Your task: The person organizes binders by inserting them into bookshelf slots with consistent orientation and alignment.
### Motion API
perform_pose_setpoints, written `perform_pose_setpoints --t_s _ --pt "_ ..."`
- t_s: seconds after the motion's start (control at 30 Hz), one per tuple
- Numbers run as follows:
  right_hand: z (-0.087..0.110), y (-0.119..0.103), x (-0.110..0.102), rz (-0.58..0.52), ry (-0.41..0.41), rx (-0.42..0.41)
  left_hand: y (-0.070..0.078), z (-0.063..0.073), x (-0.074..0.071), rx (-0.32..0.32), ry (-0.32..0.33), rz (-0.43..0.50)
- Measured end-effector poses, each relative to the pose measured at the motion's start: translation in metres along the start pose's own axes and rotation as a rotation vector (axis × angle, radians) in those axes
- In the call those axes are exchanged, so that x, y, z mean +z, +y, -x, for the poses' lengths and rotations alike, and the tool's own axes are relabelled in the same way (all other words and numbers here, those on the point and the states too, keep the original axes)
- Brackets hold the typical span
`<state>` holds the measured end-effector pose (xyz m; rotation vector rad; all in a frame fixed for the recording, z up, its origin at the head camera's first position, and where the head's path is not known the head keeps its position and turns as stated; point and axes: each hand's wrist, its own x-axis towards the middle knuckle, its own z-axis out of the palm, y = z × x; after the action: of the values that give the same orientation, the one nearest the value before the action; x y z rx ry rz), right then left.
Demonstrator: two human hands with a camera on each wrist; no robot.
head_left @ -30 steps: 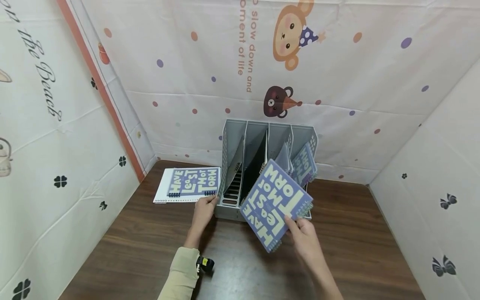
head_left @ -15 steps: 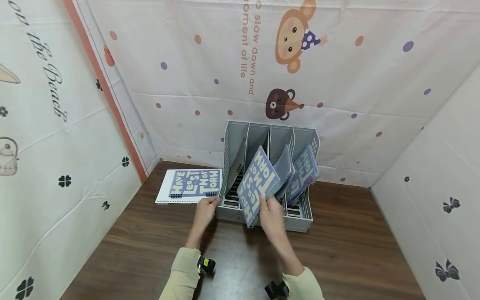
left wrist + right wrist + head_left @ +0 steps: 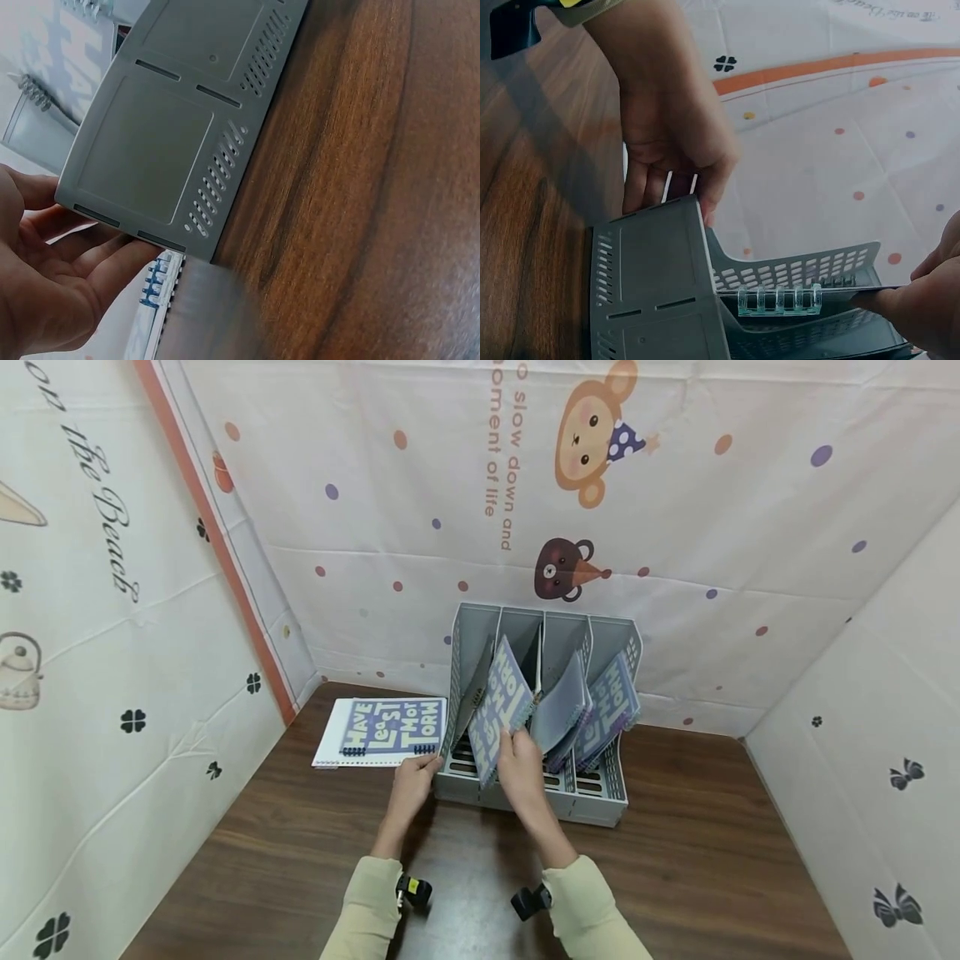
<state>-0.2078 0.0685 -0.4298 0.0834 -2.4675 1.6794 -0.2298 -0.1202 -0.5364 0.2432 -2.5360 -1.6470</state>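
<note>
My right hand (image 3: 522, 770) pinches a spiral notebook (image 3: 498, 714) with a blue-purple lettered cover. The notebook stands tilted over the left part of a grey magazine file rack (image 3: 517, 795); the cover hides which left slot its lower end is in. In the right wrist view its clear coil (image 3: 780, 301) lies close to the rack's front wall. My left hand (image 3: 412, 783) grips the rack's front left corner, thumb on the rim and fingers round the outer side in the left wrist view. Another lettered notebook (image 3: 609, 702) leans in the rightmost slot, and a greyish-blue one (image 3: 561, 697) leans beside it.
Left of the rack, a lettered notebook (image 3: 393, 724) with black coils lies on a white spiral pad (image 3: 330, 739). The wooden table (image 3: 697, 827) meets printed cloth walls (image 3: 390, 527) behind and at both sides.
My right hand has carried the notebook leftward from the rack's right front, turning it steeper and lowering it over the left slots. The left hand keeps its grip on the corner.
</note>
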Motion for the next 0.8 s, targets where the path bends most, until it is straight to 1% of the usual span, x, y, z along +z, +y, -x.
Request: perform_pose_setpoints --t_s 0.13,0.37,0.5,0.67,0.8 --pt "-0.007 0.0 0.006 -0.012 -0.024 0.001 -0.001 0.0 0.0 -0.002 -0.001 -0.008" --pt "-0.027 -0.002 0.026 0.066 0.023 -0.071 0.001 0.001 -0.002 -0.017 0.001 -0.003" --pt "-0.039 0.001 0.04 0.064 0.015 -0.054 0.001 0.001 -0.002 -0.02 -0.002 -0.005" --pt "-0.053 0.01 0.057 -0.012 0.066 -0.02 0.002 0.001 -0.002 -0.013 -0.006 0.002" --pt "-0.063 0.015 0.069 -0.016 0.107 0.01 0.004 0.003 -0.003 -0.012 -0.008 0.006"
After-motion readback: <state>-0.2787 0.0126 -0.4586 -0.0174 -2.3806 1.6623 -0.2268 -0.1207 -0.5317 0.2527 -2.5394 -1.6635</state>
